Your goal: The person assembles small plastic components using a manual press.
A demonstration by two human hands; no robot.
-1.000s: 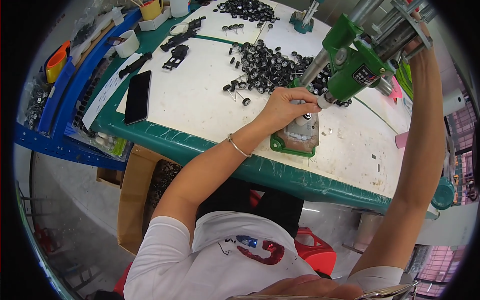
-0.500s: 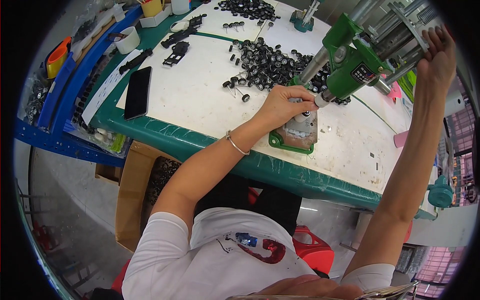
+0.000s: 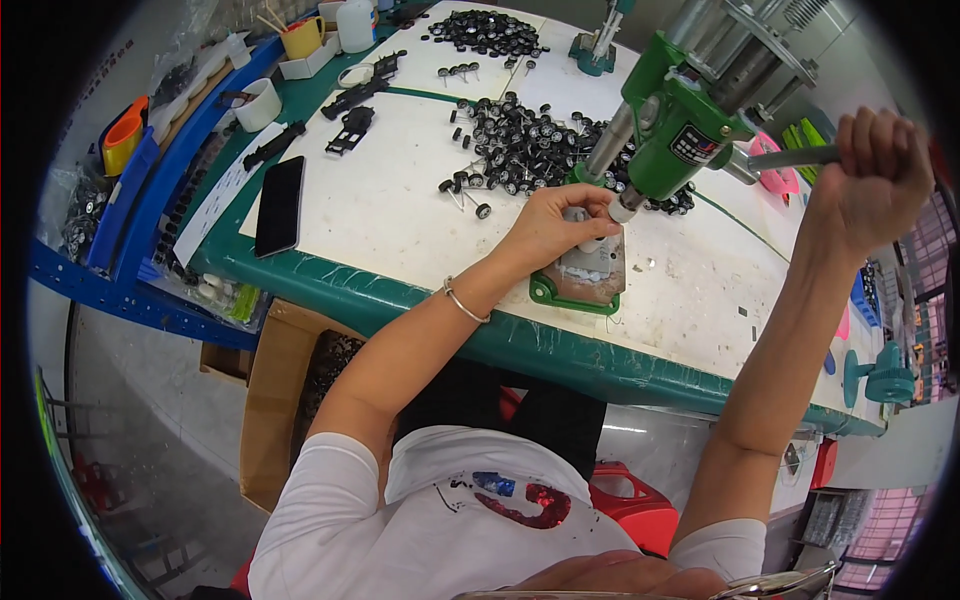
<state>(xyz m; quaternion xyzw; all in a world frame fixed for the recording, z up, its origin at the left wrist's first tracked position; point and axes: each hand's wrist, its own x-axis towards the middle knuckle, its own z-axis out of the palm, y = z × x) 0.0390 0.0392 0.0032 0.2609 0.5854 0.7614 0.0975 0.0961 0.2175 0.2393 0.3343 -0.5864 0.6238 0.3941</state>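
My right hand (image 3: 868,185) is closed round the end of the metal lever (image 3: 795,157) of a green hand press (image 3: 672,130). Under the press ram (image 3: 624,208), my left hand (image 3: 562,225) has thumb and fingers pinched together, just above the grey base plate (image 3: 590,278). Whatever sits between those fingertips is too small and covered to make out. Behind the left hand lies a pile of small black wheels on axles (image 3: 530,140). A few wheel-and-axle pieces (image 3: 468,195) lie loose on its near side.
Black toy chassis parts (image 3: 352,130) and a dark phone (image 3: 280,205) lie on the left of the white tabletop (image 3: 400,215). Farther back is another heap of black wheels (image 3: 485,33). A blue rack (image 3: 150,210) borders the left side; a cardboard box (image 3: 262,400) stands below the table edge.
My right hand has come down and nearer, bringing the press lever down with it. My left hand stays pinched under the ram. The whole view has shifted slightly.
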